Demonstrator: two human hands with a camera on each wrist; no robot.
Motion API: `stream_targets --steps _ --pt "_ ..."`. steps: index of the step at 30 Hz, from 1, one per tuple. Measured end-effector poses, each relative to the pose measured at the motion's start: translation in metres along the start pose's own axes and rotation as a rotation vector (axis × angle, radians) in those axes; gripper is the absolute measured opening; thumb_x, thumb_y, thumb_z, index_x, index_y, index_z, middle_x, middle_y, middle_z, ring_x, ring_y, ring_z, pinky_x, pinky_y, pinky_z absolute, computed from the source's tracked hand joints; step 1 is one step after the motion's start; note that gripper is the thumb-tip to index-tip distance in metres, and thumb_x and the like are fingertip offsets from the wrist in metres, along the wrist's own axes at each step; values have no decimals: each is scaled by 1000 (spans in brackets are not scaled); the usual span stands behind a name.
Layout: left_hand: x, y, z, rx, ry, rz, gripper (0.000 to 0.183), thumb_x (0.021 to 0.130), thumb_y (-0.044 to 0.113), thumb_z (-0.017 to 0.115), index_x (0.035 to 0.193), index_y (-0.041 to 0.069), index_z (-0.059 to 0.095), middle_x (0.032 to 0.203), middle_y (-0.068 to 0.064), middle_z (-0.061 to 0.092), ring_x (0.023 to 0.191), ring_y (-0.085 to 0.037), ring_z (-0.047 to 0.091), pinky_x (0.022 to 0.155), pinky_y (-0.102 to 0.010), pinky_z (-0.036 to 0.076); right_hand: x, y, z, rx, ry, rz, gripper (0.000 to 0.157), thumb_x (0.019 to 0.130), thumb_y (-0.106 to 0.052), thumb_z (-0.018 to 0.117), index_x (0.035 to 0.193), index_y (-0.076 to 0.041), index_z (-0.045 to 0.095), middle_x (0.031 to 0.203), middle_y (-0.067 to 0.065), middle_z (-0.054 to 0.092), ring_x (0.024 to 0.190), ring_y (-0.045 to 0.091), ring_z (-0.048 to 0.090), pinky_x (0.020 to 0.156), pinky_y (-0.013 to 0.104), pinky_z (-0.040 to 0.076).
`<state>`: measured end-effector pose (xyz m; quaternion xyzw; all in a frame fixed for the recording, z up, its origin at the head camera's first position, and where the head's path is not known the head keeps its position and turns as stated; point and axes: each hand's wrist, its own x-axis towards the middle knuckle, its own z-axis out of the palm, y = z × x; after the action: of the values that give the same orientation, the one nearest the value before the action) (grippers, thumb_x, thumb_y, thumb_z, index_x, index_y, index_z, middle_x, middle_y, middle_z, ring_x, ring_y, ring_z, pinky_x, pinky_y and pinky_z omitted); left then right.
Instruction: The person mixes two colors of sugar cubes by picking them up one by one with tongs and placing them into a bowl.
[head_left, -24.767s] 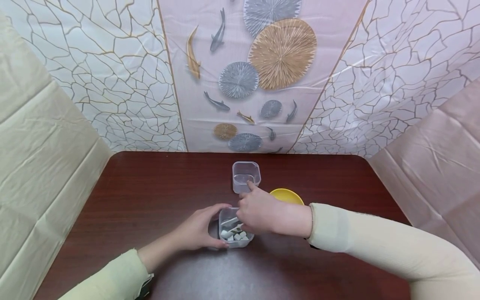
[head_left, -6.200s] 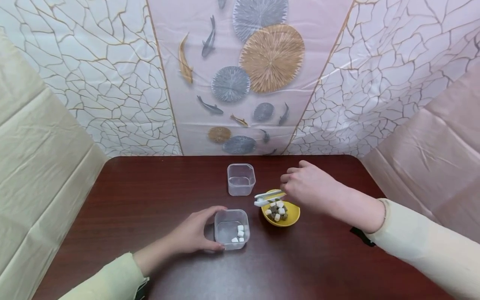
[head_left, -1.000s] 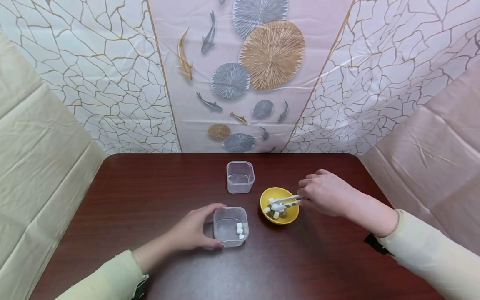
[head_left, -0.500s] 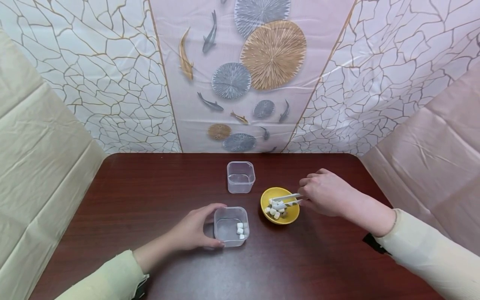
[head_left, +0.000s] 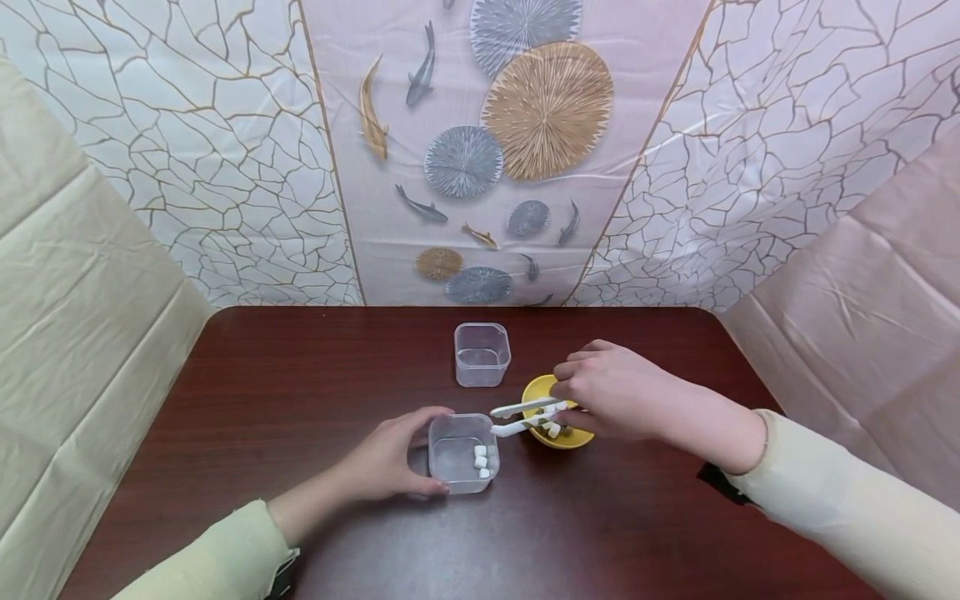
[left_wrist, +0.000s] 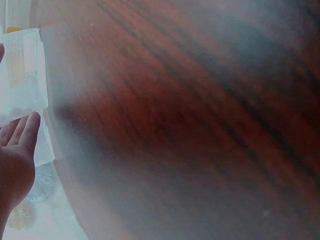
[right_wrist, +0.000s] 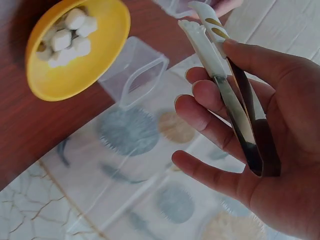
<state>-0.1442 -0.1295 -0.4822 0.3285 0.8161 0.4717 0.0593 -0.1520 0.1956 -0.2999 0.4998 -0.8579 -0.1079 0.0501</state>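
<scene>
My left hand (head_left: 390, 458) grips the side of a clear plastic box (head_left: 463, 487), thumb at the near side and fingers at the far side. Three small white cubes (head_left: 481, 462) lie at the box's right. My right hand (head_left: 618, 392) holds small tongs (head_left: 516, 427) with white tips and metal arms. In the right wrist view the tongs' tips (right_wrist: 197, 40) stand apart with nothing between them. They reach over the yellow bowl (head_left: 576, 439) to the box's right rim. White cubes (right_wrist: 75, 35) and some brown pieces lie in the bowl, partly hidden in the head view.
A second clear plastic box (head_left: 482, 373) stands behind the first, with nothing visible inside. Both boxes and the bowl rest on a dark red-brown wooden table (head_left: 322, 375). Patterned cloth (head_left: 465, 250) hangs along the table's back edge.
The tongs have come out of the bowl and moved left to the near box. Over the longer span, white and brown pieces left that box; one more white cube lies in the bowl.
</scene>
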Motion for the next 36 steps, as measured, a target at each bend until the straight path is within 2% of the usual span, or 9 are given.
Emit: stream_targets --steps 8,16,22,28,36 --pt "0 -1 0 2 -5 -20 92 68 15 102 148 10 56 139 -7 68 128 -26 68 112 -37 53 20 -13 -1 -55 -2 -35 19 90 -33 84 82 -22 70 78 -10 56 78 15 62 81 39 54" --pt "1 0 -1 65 -3 -27 93 68 21 102 149 13 57 139 -1 69 131 -21 65 115 -43 51 37 -23 1 -49 -47 -48 25 89 -34 83 74 -22 67 75 -10 56 78 15 63 74 35 51" --pt "0 0 -1 108 5 -24 94 69 26 102 149 12 57 137 1 70 128 -18 65 113 -44 53 53 -32 3 -60 -136 -9 27 90 -36 81 71 -22 68 76 -8 62 80 16 65 67 35 46" --pt "-1 0 -2 130 15 -10 93 69 28 102 149 11 57 134 0 71 123 -17 66 110 -43 54 70 -42 8 -113 -270 36 26 94 -37 76 74 -20 72 80 -4 70 83 18 69 72 37 49" --pt "-1 -3 -1 121 18 1 93 69 28 102 149 12 57 134 0 72 124 -17 67 110 -43 54 87 -53 18 -210 -312 37 21 94 -35 73 81 -20 77 81 -2 74 78 19 71 78 40 55"
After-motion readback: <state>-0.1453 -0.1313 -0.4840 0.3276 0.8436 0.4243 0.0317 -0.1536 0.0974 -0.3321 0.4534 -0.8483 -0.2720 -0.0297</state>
